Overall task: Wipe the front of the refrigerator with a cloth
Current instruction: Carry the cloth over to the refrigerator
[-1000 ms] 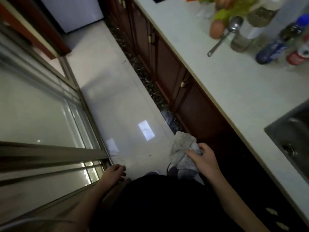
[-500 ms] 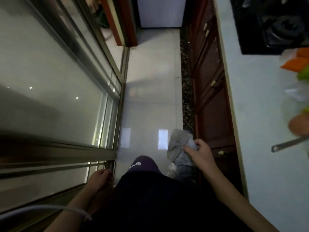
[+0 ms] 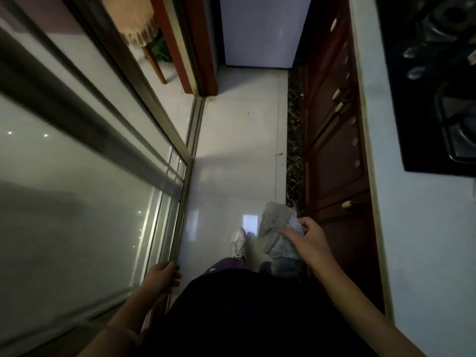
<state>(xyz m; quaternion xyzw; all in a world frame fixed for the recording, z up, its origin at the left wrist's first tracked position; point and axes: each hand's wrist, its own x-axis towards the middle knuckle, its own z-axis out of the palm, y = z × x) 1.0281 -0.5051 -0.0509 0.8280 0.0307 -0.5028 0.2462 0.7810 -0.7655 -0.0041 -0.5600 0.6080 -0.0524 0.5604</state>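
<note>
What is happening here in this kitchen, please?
A person stands in a narrow kitchen aisle and grips a grey cloth in the right hand. The left hand hangs beside the frame of the glass door and holds nothing. The white refrigerator is at the far end of the aisle, away from the cloth, so the wiping has not begun.

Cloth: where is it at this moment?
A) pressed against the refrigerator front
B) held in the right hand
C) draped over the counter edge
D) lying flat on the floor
B: the right hand grips the grey cloth at the person's side, and the white refrigerator stands far ahead, apart from both.
</note>
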